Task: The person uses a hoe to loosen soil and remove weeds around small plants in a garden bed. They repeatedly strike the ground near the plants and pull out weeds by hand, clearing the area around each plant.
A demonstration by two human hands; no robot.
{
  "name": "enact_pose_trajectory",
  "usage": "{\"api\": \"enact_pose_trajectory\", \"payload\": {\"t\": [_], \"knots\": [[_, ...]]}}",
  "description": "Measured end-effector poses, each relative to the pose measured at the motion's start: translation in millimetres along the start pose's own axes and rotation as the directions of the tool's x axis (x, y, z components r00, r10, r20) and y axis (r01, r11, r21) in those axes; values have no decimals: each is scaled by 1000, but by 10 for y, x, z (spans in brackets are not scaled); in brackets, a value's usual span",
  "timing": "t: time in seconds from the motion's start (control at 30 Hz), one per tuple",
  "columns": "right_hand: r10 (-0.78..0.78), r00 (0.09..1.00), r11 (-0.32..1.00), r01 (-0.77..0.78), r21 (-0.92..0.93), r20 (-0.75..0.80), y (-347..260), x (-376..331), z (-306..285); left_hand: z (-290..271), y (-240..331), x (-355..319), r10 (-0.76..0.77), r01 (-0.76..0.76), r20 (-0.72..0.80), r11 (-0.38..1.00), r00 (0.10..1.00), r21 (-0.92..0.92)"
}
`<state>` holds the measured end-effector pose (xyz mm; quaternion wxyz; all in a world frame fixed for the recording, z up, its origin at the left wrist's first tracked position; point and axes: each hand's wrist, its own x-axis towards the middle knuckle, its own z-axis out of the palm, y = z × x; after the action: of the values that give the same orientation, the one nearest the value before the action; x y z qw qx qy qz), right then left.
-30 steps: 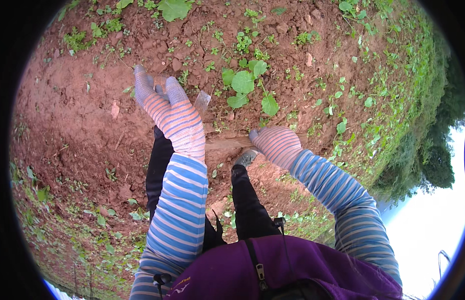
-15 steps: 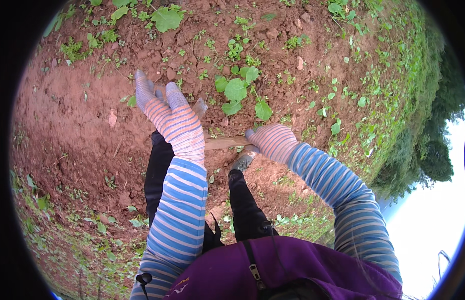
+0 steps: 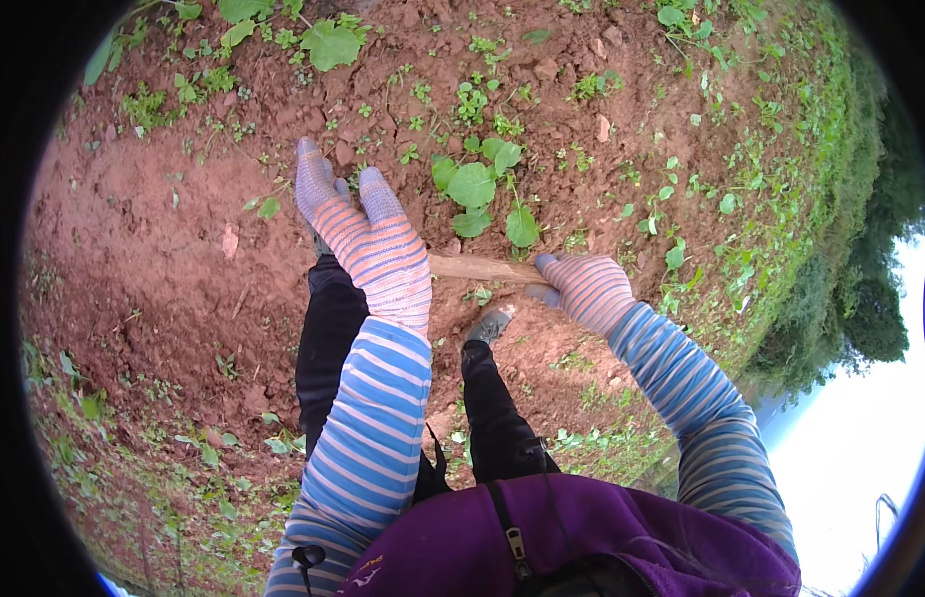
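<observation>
1. Here, a person stands on bare red soil (image 3: 154,289), both hands in striped knitted gloves, with a wooden handle (image 3: 482,268) running across between them.
2. The left hand (image 3: 368,239) lies over the left end of the wooden handle; its fingers (image 3: 311,179) are stretched out flat and slightly parted, pointing away from the body, not curled round the wood. Whether the palm presses on the handle I cannot tell, since the glove hides that end.
3. The right hand (image 3: 585,289) is closed round the right end of the wooden handle, fingers wrapped over it and pressed together.
4. The handle lies nearly level, tilted a little down toward the right hand, and only the stretch between the two gloves shows.
5. Just beyond the handle, a broad-leaved plant (image 3: 477,187) with round green leaves grows out of the soil, very near the wood.
6. Just below the handle, toward the body, a grey shoe (image 3: 489,324) stands on the soil, at the end of a dark trouser leg (image 3: 497,418).
7. Further from the handle, on its far right side, a green weedy bank (image 3: 781,209) covers the ground.
</observation>
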<state>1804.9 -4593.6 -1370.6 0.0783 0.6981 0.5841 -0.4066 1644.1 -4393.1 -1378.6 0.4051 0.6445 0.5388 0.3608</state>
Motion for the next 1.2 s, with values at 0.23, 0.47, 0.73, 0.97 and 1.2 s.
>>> {"api": "enact_pose_trajectory", "payload": {"t": [0.23,0.47,0.73,0.97,1.2], "knots": [[246,969,969,-246,-2,-26,263,-196,-142,-1,6,-7,-18,18,-2,1000,1000,-20],[568,766,552,-85,829,-300,-39,-203,-219,46,6,12,-47,48,14,997,999,-56],[717,682,507,-371,778,-141,363,99,-54,191,-86,-56,-53,55,97,998,994,-19],[628,745,486,-152,861,-222,340,58,-89,321,-114,-344,-167,-111,691,934,703,339],[644,756,675,-487,555,-120,537,44,-318,337,41,-476,-368,-294,838,815,402,499]]}}
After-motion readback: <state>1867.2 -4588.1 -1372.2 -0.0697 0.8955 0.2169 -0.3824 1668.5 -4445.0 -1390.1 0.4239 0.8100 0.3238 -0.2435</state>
